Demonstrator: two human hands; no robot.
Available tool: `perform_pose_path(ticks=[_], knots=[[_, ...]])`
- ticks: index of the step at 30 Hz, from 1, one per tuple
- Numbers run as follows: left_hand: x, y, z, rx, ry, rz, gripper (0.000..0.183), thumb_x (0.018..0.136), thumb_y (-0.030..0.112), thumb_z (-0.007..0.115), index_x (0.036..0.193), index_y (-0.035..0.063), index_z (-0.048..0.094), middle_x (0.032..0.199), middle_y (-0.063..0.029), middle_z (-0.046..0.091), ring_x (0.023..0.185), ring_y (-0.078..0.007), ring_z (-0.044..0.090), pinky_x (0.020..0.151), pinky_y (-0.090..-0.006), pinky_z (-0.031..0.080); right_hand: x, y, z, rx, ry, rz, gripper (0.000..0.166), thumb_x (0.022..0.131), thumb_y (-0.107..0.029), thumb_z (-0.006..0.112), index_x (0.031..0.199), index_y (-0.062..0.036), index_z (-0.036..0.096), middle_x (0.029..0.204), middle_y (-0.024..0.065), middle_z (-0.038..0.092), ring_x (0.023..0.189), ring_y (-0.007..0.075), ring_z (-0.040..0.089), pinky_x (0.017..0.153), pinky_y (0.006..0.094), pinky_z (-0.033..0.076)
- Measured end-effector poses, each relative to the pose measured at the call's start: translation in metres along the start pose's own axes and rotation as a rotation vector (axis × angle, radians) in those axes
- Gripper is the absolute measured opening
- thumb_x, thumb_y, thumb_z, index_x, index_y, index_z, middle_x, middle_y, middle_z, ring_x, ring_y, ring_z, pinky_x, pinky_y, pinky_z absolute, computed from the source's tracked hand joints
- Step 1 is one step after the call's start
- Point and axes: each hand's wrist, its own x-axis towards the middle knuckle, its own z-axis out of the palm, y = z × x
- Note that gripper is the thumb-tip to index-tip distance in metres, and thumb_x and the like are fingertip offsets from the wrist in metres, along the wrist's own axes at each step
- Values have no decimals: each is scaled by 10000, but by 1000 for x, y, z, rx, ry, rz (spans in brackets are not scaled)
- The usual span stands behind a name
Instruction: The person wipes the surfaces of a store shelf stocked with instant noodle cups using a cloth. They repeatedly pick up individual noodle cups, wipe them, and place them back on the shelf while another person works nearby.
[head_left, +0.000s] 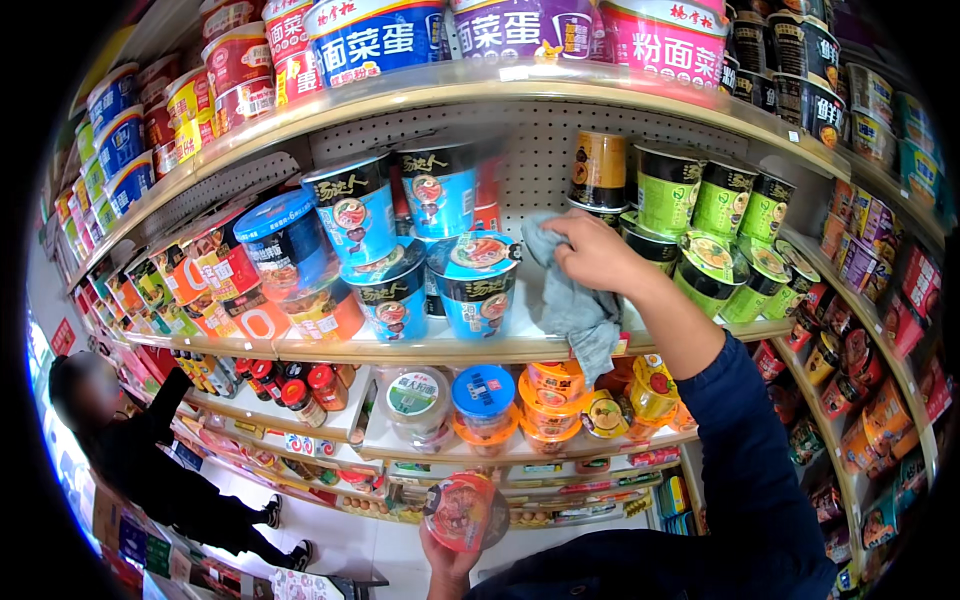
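Observation:
My right hand (592, 251) reaches into the middle shelf and grips a grey-blue cloth (581, 307). The cloth's lower end hangs over the shelf's front edge. Left of the cloth stand blue-and-black instant noodle cups (474, 289), some stacked in two layers. Green-and-black noodle cups (670, 191) stand to its right, beside an upside-down brown-and-black cup (598, 171). Low in front of me, my left hand (448, 559) holds a red instant noodle cup (465, 510) with its lid turned towards me. My fingers are partly hidden beneath that cup.
Large noodle tubs (375, 37) line the shelf above, over its front edge (480, 86). On the shelf below are a blue-lidded tub (484, 391), orange noodle bowls (555, 397) and red-lidded jars (304, 401). A person in black (165, 465) stands in the aisle at left.

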Motion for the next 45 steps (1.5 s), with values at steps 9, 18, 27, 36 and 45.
perform_pose_path(ticks=[9,18,27,36,45], knots=[[3,-19,11,-54,70,-64,559,915,488,423,1263,59,507,1282,-150,543,1160,-337,530,989,-521,426,79,19,29,-177,478,126,514,814,-16,522,1316,33,422,1305,348,344,1165,513,410,996,451,391],[-15,-6,-4,-6,370,-34,415,924,373,491,1210,79,559,1188,-138,601,1145,-325,544,988,-553,417,183,71,52,-102,951,250,758,771,-43,560,1420,47,179,1432,387,104,1345,506,134,1116,512,139],[-16,9,-48,-194,20,7,330,905,194,434,1134,-14,547,1100,-144,609,1052,-276,583,962,-435,465,196,57,45,-758,785,392,696,825,-279,510,1287,211,334,1305,406,321,1245,635,202,1063,666,111],[-8,15,2,13,303,90,342,913,195,432,1162,-18,530,1105,-133,606,1058,-246,583,950,-375,479,192,69,40,-848,769,357,640,809,-220,479,1269,207,355,1335,407,292,1234,595,264,1061,624,185],[30,9,3,210,165,53,302,939,214,400,1104,25,568,1083,-103,615,1041,-246,578,969,-386,448,179,108,86,-858,642,243,578,861,-159,434,1349,135,334,1348,424,288,1321,567,171,1077,636,136]])
